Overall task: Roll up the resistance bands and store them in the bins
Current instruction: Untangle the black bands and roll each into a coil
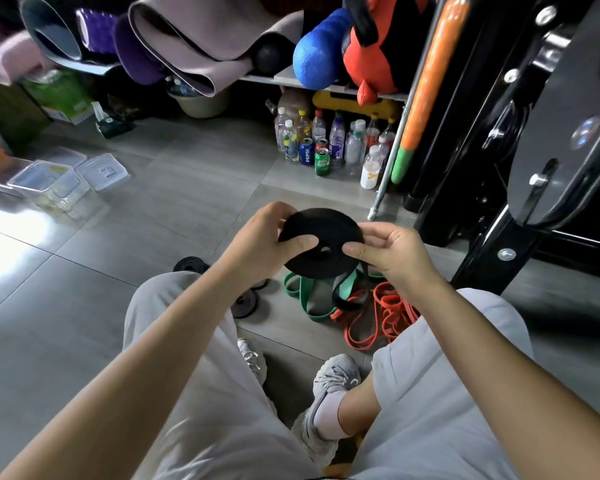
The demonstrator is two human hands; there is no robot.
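Several clear bins (49, 181) far left on floor, well apart from hands. Left hand (260, 237) grips left edge of rolled black band (321, 230), thumb pressed on face, fingers curled behind. Roll in air over green band (305, 304). Right hand (395, 254) pinches right edge, thumb on top; red bands (385, 317) below.

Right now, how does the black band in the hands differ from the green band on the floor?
The black band is wound into a tight flat disc; the green band lies in loose open loops. The black band is held up by the left hand and right hand, thumbs on its face; the green band rests on the floor, untouched. Shared: neither is in the clear bins.
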